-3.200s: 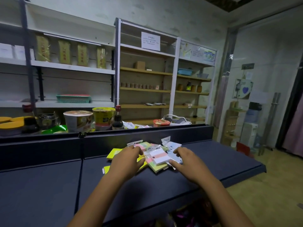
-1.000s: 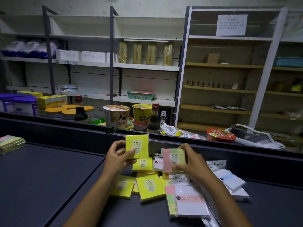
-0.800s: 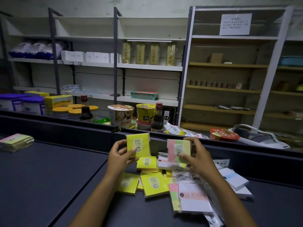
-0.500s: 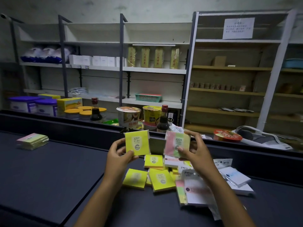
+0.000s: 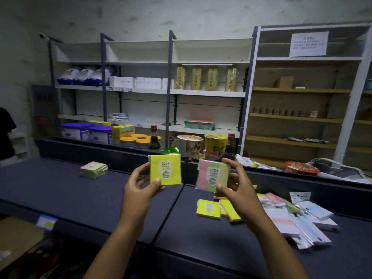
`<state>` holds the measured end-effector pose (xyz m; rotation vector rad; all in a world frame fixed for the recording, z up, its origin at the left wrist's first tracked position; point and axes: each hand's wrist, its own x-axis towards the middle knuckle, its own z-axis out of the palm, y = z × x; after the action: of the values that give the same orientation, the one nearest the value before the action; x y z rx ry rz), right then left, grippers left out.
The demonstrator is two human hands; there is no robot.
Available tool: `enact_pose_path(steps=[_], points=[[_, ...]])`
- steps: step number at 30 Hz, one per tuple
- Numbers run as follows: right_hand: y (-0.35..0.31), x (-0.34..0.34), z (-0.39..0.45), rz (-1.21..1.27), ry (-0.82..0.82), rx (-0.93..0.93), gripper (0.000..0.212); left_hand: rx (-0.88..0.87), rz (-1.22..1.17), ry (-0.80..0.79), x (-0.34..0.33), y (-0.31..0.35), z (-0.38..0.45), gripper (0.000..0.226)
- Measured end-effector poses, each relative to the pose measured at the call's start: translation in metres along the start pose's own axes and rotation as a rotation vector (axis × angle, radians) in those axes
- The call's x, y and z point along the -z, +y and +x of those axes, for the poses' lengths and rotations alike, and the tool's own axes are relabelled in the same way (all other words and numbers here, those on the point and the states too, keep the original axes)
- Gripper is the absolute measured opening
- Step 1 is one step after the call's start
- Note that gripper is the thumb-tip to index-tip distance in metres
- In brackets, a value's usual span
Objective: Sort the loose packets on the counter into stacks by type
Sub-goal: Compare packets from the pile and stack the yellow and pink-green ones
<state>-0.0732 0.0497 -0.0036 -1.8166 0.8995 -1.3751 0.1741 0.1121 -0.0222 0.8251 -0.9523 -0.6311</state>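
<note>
My left hand (image 5: 138, 190) pinches a yellow packet (image 5: 165, 172) marked 2207 and holds it upright above the dark counter (image 5: 60, 194). My right hand (image 5: 237, 190) pinches a pink-and-green packet (image 5: 211, 176) marked 2209, level with the yellow one. Below the right hand lie loose yellow packets (image 5: 208, 209). White, pink and blue packets (image 5: 298, 220) are heaped further right. A small stack of pink-and-green packets (image 5: 93, 169) sits far left on the counter.
A raised ledge (image 5: 112, 156) runs along the counter's back, with tubs, cup noodles (image 5: 189, 144) and sauce bottles behind it. Shelving fills the wall. A cardboard box (image 5: 18, 236) stands below the counter's front edge at left.
Both hands have lifted their packets higher off the pile. The view has swung left, so the loose pile now lies lower right and the far-left stack sits closer to centre.
</note>
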Motion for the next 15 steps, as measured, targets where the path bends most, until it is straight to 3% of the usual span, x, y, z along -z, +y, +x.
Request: enact_pose_path(steps=[15], points=[[-0.073,-0.166,-0.054,0.111,-0.101,0.080,0.064,-0.068,0.047,0.165,0.170,0.101,-0.042,0.037]])
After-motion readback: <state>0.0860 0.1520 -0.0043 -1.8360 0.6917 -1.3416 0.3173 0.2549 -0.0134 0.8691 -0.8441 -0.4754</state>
